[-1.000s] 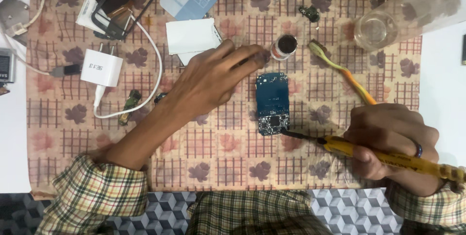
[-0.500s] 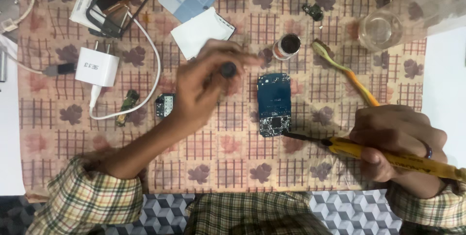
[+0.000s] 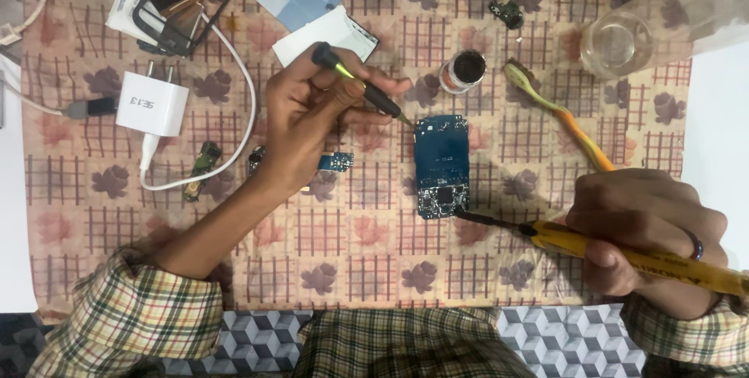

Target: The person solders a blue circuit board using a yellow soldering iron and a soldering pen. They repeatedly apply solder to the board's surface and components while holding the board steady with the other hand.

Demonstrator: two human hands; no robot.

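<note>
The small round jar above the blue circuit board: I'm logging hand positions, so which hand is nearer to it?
Left. The left hand sits just left of the jar, holding a dark tool. The right hand is well below and right of it, gripping a yellow tool.

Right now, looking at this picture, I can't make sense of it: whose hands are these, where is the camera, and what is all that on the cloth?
There is no machine here, just a person at work. The camera sits on their head and looks straight down, so you see their own two arms in checked sleeves.

The left hand holds a dark, slim tool with a green band, its tip at the top edge of a small blue circuit board. The right hand holds a yellow-handled soldering iron, its tip at the board's lower end.

Around them on the patterned cloth lie a white charger plug with its cable, a toothbrush, a small open pot, a clear plastic bottle and smaller board pieces.
</note>
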